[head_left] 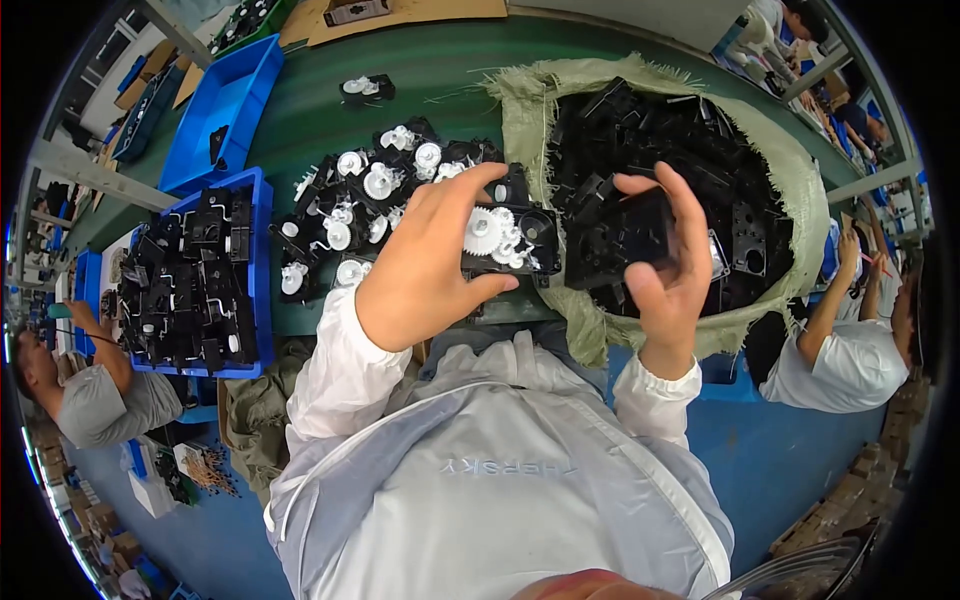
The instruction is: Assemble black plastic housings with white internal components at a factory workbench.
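Spread out below the left fingers and right fingers, a long green bench. Directly under the right fingers, a frayed, pale-green woven sack heaped with black plastic parts. Close to the left of the left fingers, a loose pile of black mechanisms with white plastic gears. Farther left of them, a full blue plastic bin; up and left, a shallow blue plastic tray. Grasped by the left fingers, a rectangular black housing with white gears. Gripped in the right fingers, above the sack, a boxy black plastic part, blurred.
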